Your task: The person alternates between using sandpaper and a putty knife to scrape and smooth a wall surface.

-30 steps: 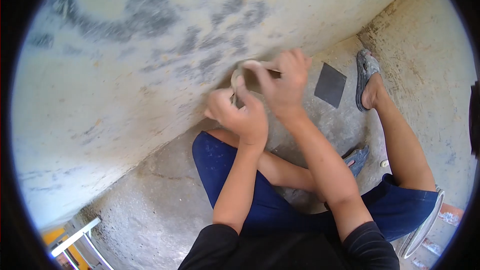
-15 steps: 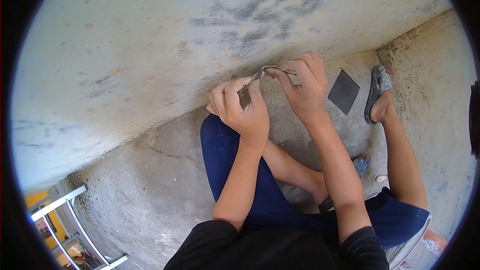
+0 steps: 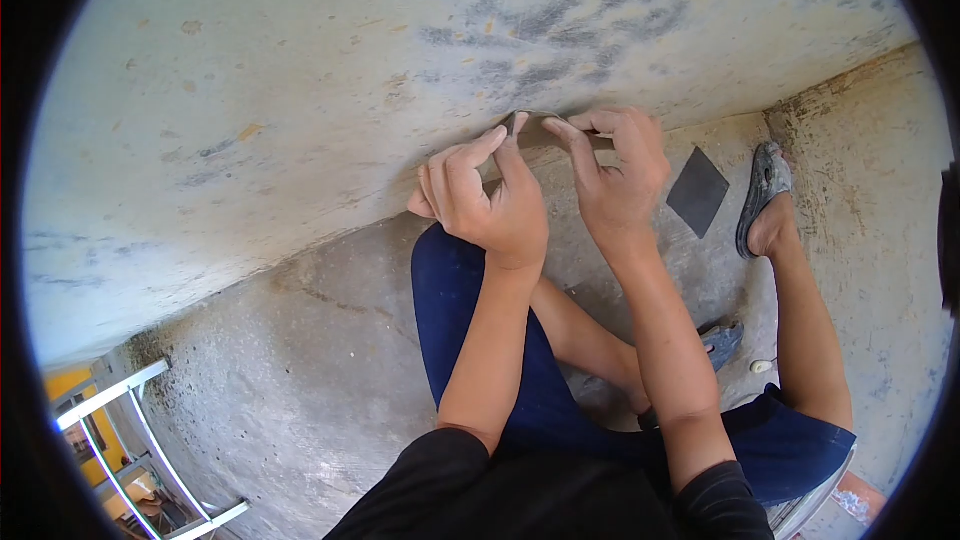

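Both my hands pinch a small, thin, bent dark-grey sheet that looks like sandpaper (image 3: 512, 124), close to the lower part of the wall. My left hand (image 3: 490, 195) grips its left end between thumb and fingers. At the opposite end, my right hand (image 3: 618, 170) has its thumb and forefinger closed on it. The sheet is seen nearly edge-on, and the fingers cover much of it. A flat dark-grey square sheet (image 3: 698, 192) lies on the floor to the right of my right hand.
The pale wall (image 3: 300, 90) bears dark smudges and meets the concrete floor (image 3: 300, 370). A metal ladder-like frame (image 3: 150, 450) stands at lower left. My clog-covered foot (image 3: 765, 200) is near the right-hand wall, with a small white object (image 3: 762, 366) on the floor nearby.
The bent sheet has flattened somewhat, and both hands have rotated slightly around it. The view has shifted a little, so the wall marks appear farther right and lower.
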A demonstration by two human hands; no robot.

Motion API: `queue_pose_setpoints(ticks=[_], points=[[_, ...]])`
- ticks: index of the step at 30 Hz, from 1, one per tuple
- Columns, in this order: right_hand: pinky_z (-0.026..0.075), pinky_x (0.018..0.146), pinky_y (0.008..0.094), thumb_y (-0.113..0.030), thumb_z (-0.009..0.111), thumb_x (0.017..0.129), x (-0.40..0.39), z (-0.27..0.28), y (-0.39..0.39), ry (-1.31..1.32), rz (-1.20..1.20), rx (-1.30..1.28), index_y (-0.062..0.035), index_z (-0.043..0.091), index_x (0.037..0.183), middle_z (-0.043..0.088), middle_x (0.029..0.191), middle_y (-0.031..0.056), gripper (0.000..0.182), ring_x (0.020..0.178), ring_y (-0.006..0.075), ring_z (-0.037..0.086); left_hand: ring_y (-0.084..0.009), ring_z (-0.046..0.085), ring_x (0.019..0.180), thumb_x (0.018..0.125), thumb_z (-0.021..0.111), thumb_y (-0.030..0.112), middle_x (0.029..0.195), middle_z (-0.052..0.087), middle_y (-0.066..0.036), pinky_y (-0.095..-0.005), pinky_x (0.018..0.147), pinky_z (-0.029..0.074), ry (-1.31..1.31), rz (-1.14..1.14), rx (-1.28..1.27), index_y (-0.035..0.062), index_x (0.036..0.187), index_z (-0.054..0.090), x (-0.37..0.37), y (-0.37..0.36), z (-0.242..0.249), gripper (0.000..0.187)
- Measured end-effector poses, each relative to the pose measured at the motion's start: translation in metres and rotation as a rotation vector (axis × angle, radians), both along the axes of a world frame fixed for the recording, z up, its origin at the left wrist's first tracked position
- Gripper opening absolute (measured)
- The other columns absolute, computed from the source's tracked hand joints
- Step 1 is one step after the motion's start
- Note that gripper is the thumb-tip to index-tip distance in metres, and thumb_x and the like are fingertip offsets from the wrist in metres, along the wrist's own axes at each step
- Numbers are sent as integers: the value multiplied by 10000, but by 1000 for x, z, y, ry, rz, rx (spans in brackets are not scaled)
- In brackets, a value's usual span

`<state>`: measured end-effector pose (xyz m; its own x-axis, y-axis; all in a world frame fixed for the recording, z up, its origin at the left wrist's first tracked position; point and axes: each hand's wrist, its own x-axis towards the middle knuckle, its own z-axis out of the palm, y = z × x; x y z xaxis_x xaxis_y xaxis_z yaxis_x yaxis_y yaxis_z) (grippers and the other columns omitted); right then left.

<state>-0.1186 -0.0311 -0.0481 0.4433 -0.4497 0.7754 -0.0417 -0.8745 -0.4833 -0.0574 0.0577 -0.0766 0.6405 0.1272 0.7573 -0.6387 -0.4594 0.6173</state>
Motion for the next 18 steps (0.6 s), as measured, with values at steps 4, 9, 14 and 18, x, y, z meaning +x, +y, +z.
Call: queue_pose_setpoints(ticks=[4,9,14,18], points=[[381,682,362,-53,865,720,25,6,20,-70,54,-48,-96,684,808,665,764,19,206,724,219,615,-167,585,744,750,891,53,743,641,50,-333,802,316,11,67,-52,164,832,695,9,18,0,240],[377,668,357,-42,850,723,7,6,17,25,-12,-59,-107,687,793,640,730,22,189,686,219,595,-143,576,689,762,882,40,703,639,43,-322,779,318,13,-31,-38,160,789,681,2,3,8,236],[362,657,361,-28,841,726,16,13,17,-18,19,9,-106,667,753,585,680,24,193,651,227,559,-136,572,676,755,882,34,708,649,43,-320,784,328,39,-19,-29,150,780,678,3,14,12,235],[353,653,370,-41,852,723,12,14,21,36,29,24,-106,646,730,582,676,30,216,648,233,557,-154,586,677,757,853,-12,709,660,30,-322,807,346,163,-19,-149,131,775,678,-1,10,4,226]])
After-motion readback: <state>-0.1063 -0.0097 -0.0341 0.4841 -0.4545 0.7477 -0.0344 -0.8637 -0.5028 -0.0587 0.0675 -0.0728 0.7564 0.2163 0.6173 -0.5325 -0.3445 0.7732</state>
